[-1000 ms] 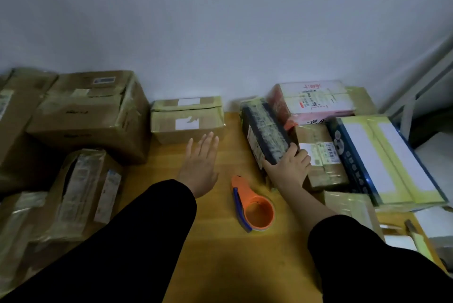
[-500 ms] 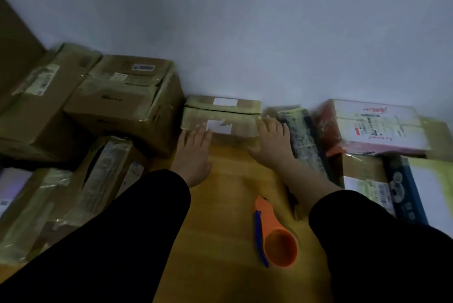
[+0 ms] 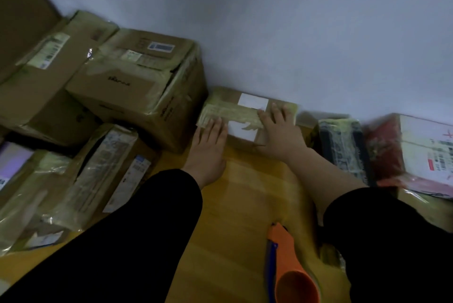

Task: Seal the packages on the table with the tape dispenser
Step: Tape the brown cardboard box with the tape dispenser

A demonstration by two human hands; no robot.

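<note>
A small cardboard box (image 3: 245,111) wrapped in yellowish tape, with white labels, sits against the wall at the back of the wooden table (image 3: 247,199). My left hand (image 3: 208,145) lies flat against its front left side. My right hand (image 3: 279,131) rests over its right part, fingers spread on the top. Both hands are on the box from either side. The orange tape dispenser (image 3: 289,268) with a blue edge lies on the table near me, between my arms, untouched.
Large taped cartons (image 3: 137,82) stand stacked at the left, with flat plastic-wrapped parcels (image 3: 98,170) in front of them. To the right are a dark wrapped package (image 3: 343,145) and a red and white parcel (image 3: 416,150). A pale wall rises behind.
My right hand left the dark package at the right and went to the small box. My left hand reached forward onto the same box. The view swung left and tilted.
</note>
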